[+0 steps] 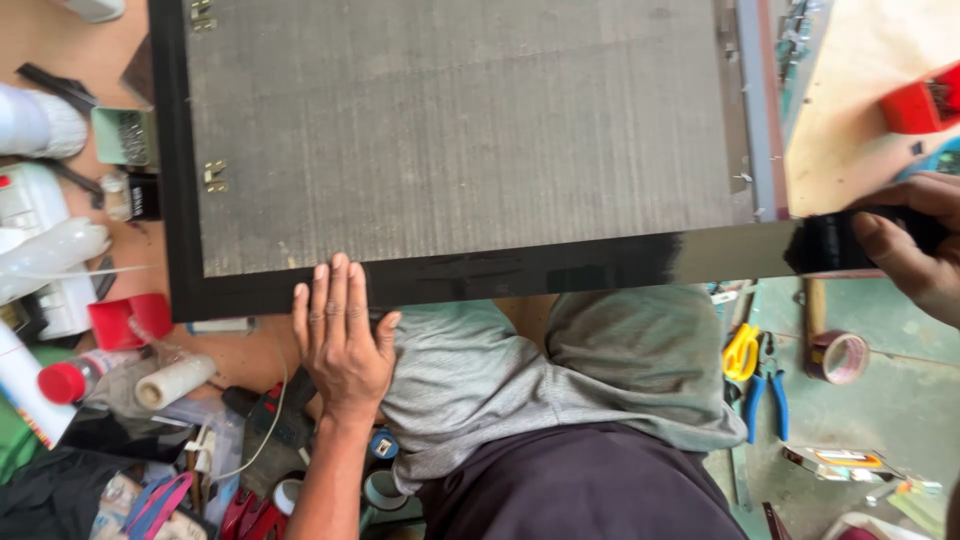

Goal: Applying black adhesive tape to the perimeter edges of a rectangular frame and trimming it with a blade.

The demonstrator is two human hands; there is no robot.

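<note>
Here the left hand (pixel 340 335) lies flat with fingers spread on the near black edge of the frame (pixel 180 200), a big panel with a grey backing board (pixel 460 120) that rests on the counter (pixel 60 50) and juts over the person's lap, while the right hand (pixel 915 245) curls around the frame's right end, thumb on top, pinching a black strip (pixel 825 243). Left of the frame stand a red cup (pixel 130 318), a red-capped bottle (pixel 75 378) and a tray of screws (pixel 125 135); right of it, below the right hand, lie a tape roll (pixel 838 356), yellow scissors (pixel 740 352) and blue pliers (pixel 767 385).
</note>
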